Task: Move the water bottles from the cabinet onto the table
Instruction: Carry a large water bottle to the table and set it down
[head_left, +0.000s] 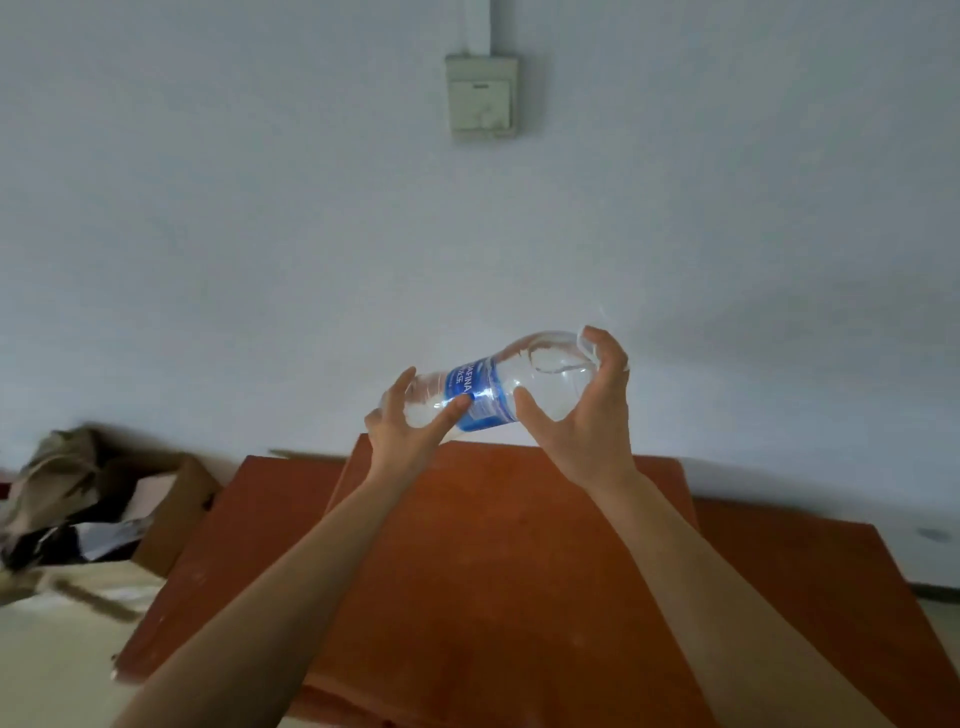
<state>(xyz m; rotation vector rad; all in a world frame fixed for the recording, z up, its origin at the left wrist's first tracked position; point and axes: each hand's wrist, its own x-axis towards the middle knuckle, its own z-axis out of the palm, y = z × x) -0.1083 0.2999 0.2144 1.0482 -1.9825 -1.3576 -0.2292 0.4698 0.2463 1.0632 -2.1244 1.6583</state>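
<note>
A clear plastic water bottle (493, 382) with a blue label lies almost sideways in the air, held in both hands above the reddish-brown table (493, 571). My left hand (410, 421) grips its lower left end, thumb across the label's edge. My right hand (587, 405) wraps the upper right end, with fingers curled over the top. Some water shows inside. I cannot tell which end has the cap. No cabinet is in view.
A white wall fills the background, with a beige switch box (482, 96) high up. An open cardboard box (156, 499) with crumpled paper and cloth sits on the floor to the left of the table.
</note>
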